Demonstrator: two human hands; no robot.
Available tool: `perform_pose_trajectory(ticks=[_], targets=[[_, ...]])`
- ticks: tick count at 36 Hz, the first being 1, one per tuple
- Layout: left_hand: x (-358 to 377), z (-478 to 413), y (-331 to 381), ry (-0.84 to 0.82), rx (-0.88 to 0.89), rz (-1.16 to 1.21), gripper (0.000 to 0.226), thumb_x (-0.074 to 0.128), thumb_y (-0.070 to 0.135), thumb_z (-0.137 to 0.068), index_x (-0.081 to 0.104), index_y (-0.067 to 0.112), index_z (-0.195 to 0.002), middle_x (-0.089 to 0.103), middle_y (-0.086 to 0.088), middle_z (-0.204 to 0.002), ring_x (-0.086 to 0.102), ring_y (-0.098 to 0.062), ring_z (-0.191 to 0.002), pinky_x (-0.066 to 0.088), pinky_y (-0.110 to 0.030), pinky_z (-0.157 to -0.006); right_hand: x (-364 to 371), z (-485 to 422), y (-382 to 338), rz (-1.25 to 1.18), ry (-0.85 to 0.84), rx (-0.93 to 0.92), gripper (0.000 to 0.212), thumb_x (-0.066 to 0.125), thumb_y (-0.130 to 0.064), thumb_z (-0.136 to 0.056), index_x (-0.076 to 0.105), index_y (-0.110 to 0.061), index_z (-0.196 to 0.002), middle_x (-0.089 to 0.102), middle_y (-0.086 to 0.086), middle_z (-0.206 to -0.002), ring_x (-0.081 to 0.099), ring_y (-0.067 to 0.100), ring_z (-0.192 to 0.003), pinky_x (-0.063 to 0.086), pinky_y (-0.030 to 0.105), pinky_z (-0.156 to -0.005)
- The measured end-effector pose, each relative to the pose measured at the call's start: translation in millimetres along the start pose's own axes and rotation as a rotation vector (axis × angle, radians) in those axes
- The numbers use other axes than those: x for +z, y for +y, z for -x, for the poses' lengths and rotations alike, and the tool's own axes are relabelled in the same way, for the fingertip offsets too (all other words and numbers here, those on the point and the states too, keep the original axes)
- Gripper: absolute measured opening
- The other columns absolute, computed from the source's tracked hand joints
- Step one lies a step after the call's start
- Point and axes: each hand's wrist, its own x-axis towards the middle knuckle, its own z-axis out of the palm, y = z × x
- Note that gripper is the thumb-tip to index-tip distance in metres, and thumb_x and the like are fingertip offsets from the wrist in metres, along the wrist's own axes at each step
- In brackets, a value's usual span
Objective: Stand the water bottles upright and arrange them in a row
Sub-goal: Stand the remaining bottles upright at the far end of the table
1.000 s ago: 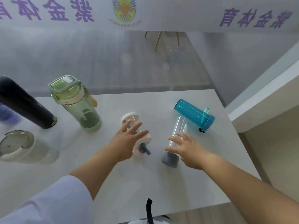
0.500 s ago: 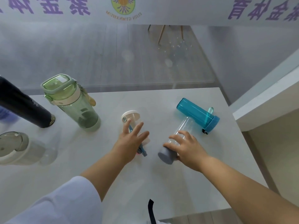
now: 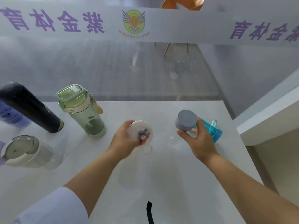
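Note:
My left hand (image 3: 124, 139) grips a white-lidded bottle (image 3: 140, 131), held upright so I look down on its round lid with a grey and pink spout. My right hand (image 3: 198, 139) grips a clear bottle with a grey cap (image 3: 186, 120), also turned upright. A teal bottle (image 3: 212, 129) lies on its side behind my right hand, partly hidden. A green bottle (image 3: 81, 110) stands upright at the left. Further left stand a black flask (image 3: 30, 107) and a clear bottle with a white-rimmed lid (image 3: 24, 151).
The white table (image 3: 161, 183) ends at a frosted glass wall at the back and an edge at the right. A white ledge (image 3: 267, 120) rises at the right. A purple bottle (image 3: 8, 115) shows at the far left edge. A black strap (image 3: 149, 212) hangs near me.
Both hands closed on the two lying bottles, lifted them and turned them upright. The camera view tilted upward a little.

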Motion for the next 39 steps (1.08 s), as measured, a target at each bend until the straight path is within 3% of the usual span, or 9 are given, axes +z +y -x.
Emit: perform_pose_trajectory(ticks=[3, 5, 8, 14, 20, 28, 33, 36, 39], targets=[[-3, -3, 8, -0.02, -0.103, 0.102, 0.059, 0.082, 0.015, -0.068, 0.05, 0.028, -0.115, 0.056, 0.01, -0.1, 0.06, -0.018, -0.087, 0.059, -0.043, -0.071, 3, -2, -1, 0.005, 0.006, 0.034, 0.061, 0.069, -0.03, -0.081, 0.038, -0.025, -0.134, 0.049, 0.0, -0.136, 0.054, 0.023, -0.117, 0.046, 0.034, -0.093], [-5, -5, 11, -0.037, -0.147, 0.117, 0.063, 0.084, 0.018, -0.065, 0.05, 0.027, -0.117, 0.057, 0.008, -0.101, 0.061, -0.02, -0.091, 0.059, -0.046, -0.074, 5, -2, -1, 0.022, -0.017, 0.044, 0.062, 0.068, -0.032, -0.081, 0.037, -0.027, -0.134, 0.047, -0.001, -0.138, 0.052, 0.022, -0.12, 0.046, 0.037, -0.097], [-7, -5, 11, -0.032, -0.161, 0.115, 0.068, 0.08, 0.031, -0.057, 0.05, 0.027, -0.117, 0.057, 0.01, -0.1, 0.061, -0.016, -0.091, 0.059, -0.041, -0.071, 7, -1, 0, 0.063, -0.035, 0.051, 0.063, 0.066, -0.032, -0.083, 0.034, -0.027, -0.136, 0.044, -0.001, -0.141, 0.05, 0.022, -0.123, 0.044, 0.036, -0.098], [-11, -3, 4, 0.052, -0.162, -0.04, 0.052, 0.073, 0.051, -0.071, 0.047, 0.028, -0.109, 0.06, 0.008, -0.098, 0.061, -0.013, -0.088, 0.057, -0.042, -0.077, 6, -3, 0, 0.085, -0.034, 0.096, 0.063, 0.066, -0.033, -0.083, 0.033, -0.028, -0.136, 0.043, -0.001, -0.141, 0.049, 0.022, -0.124, 0.042, 0.036, -0.1], [-7, 8, 10, 0.052, -0.126, -0.192, 0.047, 0.071, 0.053, -0.072, 0.051, 0.026, -0.106, 0.061, 0.006, -0.091, 0.058, -0.009, -0.078, 0.042, -0.026, -0.059, 5, -3, -4, 0.088, -0.052, 0.137, 0.063, 0.066, -0.034, -0.084, 0.033, -0.029, -0.137, 0.044, -0.004, -0.141, 0.047, 0.018, -0.125, 0.04, 0.038, -0.102], [-16, 11, 10, 0.009, -0.143, -0.272, 0.048, 0.069, 0.053, -0.074, 0.05, 0.026, -0.108, 0.06, 0.008, -0.094, 0.057, -0.009, -0.082, 0.044, -0.026, -0.064, -1, -5, 3, 0.264, -0.141, 0.217, 0.06, 0.066, -0.042, -0.082, 0.037, -0.028, -0.133, 0.041, -0.002, -0.142, 0.042, 0.021, -0.131, 0.038, 0.044, -0.107], [-28, 19, -2, -0.032, -0.158, -0.373, 0.069, 0.067, 0.061, -0.071, 0.046, 0.024, -0.126, 0.056, 0.002, -0.121, 0.056, -0.016, -0.104, 0.045, -0.031, -0.079, -7, 1, 2, 0.323, -0.102, 0.276, 0.061, 0.066, -0.038, -0.083, 0.039, -0.022, -0.135, 0.042, 0.001, -0.144, 0.042, 0.023, -0.131, 0.038, 0.044, -0.107], [-34, 29, -9, -0.064, -0.175, -0.453, 0.074, 0.069, 0.06, -0.071, 0.045, 0.021, -0.13, 0.055, 0.001, -0.125, 0.054, -0.015, -0.099, 0.046, -0.031, -0.082, -9, 12, 0, 0.357, -0.106, 0.338, 0.061, 0.063, -0.037, -0.086, 0.036, -0.021, -0.138, 0.04, 0.003, -0.146, 0.041, 0.025, -0.133, 0.038, 0.044, -0.106], [-40, 40, -18, -0.108, -0.175, -0.587, 0.062, 0.069, 0.054, -0.073, 0.051, 0.023, -0.123, 0.057, 0.003, -0.122, 0.054, -0.014, -0.095, 0.047, -0.03, -0.084, -10, 28, 0, 0.39, -0.131, 0.392, 0.06, 0.062, -0.037, -0.087, 0.037, -0.019, -0.138, 0.043, 0.004, -0.143, 0.043, 0.026, -0.131, 0.039, 0.042, -0.104]])
